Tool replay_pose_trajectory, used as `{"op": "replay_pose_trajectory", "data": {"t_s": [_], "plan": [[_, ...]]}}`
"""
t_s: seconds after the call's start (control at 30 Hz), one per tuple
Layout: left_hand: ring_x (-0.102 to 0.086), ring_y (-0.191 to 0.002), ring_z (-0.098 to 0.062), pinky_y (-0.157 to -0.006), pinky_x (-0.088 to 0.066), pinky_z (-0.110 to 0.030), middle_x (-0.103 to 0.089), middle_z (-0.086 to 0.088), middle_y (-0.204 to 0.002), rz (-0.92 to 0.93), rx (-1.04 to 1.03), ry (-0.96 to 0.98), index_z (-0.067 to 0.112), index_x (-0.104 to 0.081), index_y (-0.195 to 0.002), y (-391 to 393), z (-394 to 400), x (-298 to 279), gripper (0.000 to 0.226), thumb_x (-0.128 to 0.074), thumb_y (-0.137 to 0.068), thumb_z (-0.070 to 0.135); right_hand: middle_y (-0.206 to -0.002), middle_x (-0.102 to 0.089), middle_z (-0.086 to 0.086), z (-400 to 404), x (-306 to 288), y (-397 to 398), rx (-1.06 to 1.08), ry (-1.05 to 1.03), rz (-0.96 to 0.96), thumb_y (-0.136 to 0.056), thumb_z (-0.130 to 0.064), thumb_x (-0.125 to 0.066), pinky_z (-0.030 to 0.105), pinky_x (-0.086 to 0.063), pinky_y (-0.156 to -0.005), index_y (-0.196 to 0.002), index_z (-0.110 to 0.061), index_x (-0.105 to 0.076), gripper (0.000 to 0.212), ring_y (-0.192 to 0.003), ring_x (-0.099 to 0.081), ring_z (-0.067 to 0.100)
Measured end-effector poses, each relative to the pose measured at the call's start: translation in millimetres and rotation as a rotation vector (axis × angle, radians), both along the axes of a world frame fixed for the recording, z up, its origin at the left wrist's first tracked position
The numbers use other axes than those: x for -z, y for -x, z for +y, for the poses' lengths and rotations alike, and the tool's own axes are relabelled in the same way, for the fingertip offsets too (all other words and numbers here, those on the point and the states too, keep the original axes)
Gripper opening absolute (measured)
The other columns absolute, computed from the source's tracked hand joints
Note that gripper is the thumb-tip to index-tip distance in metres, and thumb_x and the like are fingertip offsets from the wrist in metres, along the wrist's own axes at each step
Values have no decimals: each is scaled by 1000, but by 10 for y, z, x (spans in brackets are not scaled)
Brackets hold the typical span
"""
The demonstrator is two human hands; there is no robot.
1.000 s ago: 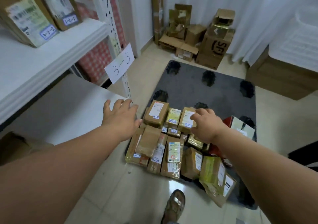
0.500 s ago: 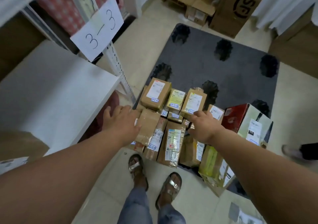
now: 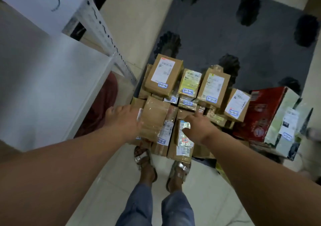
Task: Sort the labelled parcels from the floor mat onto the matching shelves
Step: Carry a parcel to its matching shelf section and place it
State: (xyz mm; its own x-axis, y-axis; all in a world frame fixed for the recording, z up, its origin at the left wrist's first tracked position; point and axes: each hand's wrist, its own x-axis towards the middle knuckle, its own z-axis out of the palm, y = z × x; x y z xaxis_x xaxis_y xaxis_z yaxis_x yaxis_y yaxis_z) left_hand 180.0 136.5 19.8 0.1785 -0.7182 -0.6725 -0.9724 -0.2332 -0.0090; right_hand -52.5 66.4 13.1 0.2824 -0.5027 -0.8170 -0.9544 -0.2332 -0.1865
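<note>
Taped parcel [image 3: 155, 118] against left grip [image 3: 124, 120]

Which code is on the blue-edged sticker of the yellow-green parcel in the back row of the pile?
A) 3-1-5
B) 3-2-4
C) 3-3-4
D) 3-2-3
C: the sticker at the near edge of the yellow-green parcel reads 3-3-4; 3-2-4 and 3-2-3 sit on the brown parcels on either side of it.

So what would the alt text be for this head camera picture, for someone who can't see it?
Seen from above, a person's left hand touches a taped brown parcel while the right hand reaches over a pile of labelled parcels at the edge of a grey floor mat. A white shelf stands to the left; sandalled feet show below.
</note>
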Motion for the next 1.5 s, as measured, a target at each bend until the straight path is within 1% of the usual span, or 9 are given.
{"op": "replay_pose_trajectory", "data": {"t_s": [0.23, 0.43, 0.53, 0.7, 0.87, 0.93, 1.2, 1.37, 1.5], "plan": [[-39, -135, -25, -109, -28, -45, -43, -1, -146, 42, -125, -128, 26, -32, -148, 31, 21, 911, 60, -44, -96, 54, -136, -51, 15, 94, 923, -237, 100, -183, -20, -98, -25, -49, 31, -43, -83, -136, -10, -48, 41, -118, -53, 32], [-42, -132, -32, -107, -38, -46, -42, -8, -147, 159, -316, -208, 23, -28, -151, 31, 74, 1593, 64, -52, -96, 46, -140, -51, 16, 215, 1544, -443, 278, -284, -44, -99, -22, -48, 35, -48, -94, -144, -9, -41, 48, -121, -54, 33], [-42, -135, -34, -109, -39, -45, -35, -11, -154, 264, -480, -256, 24, -14, -157, 19, 88, 1850, 74, -55, -97, 41, -136, -55, 15, 243, 1757, -533, 391, -330, -52, -99, -22, -50, 28, -42, -85, -141, -8, -43, 45, -120, -54, 32], [-52, -124, -32, -99, -44, -34, -51, -10, -142, 347, -642, -282, 21, -33, -150, 29, 32, 2042, 60, -56, -97, 35, -126, -59, 15, 218, 1893, -662, 536, -414, -111, -100, -20, -49, 27, -41, -78, -141, -9, -44, 43, -103, -56, 28], [-56, -116, -28, -85, -41, -27, -57, -8, -133, 411, -720, -238, 19, -45, -142, 51, -60, 1907, 46, -56, -98, 31, -92, -53, 2, 168, 1864, -651, 754, -454, -159, -96, -13, -54, 26, -40, -67, -143, -15, -43, 48, -79, -48, 18], [-56, -117, -27, -84, -39, -26, -57, -6, -134, 419, -736, -225, 19, -44, -143, 65, -68, 1799, 51, -58, -97, 34, -98, -54, 2, 140, 1777, -603, 778, -455, -166, -95, -14, -57, 27, -40, -69, -142, -17, -45, 49, -81, -49, 18], [-35, -141, -26, -114, -34, -43, -32, -3, -156, 506, -868, -200, 25, -6, -158, 205, -3, 1259, 121, -77, -69, 65, -95, -53, -6, 13, 1194, -451, 873, -459, -292, -93, 4, -51, 16, -38, -54, -138, -26, -48, 54, -71, -48, 7], [-10, -151, -30, -120, -21, -47, -1, -9, -164, 391, -830, -227, 21, 14, -157, 382, -79, 731, 136, -72, -65, 74, -128, -59, -5, -2, 754, -422, 940, -537, -375, -87, 4, -51, 37, -46, -86, -136, -37, -47, 63, -115, -56, 23], [-14, -150, -29, -120, -24, -46, -3, -5, -163, 407, -854, -149, 26, 12, -157, 457, -118, 355, 139, -76, -60, 74, -108, -63, -2, -78, 312, -405, 950, -505, -509, -89, 12, -43, 30, -45, -78, -120, -30, -49, 52, -98, -61, 21]]}}
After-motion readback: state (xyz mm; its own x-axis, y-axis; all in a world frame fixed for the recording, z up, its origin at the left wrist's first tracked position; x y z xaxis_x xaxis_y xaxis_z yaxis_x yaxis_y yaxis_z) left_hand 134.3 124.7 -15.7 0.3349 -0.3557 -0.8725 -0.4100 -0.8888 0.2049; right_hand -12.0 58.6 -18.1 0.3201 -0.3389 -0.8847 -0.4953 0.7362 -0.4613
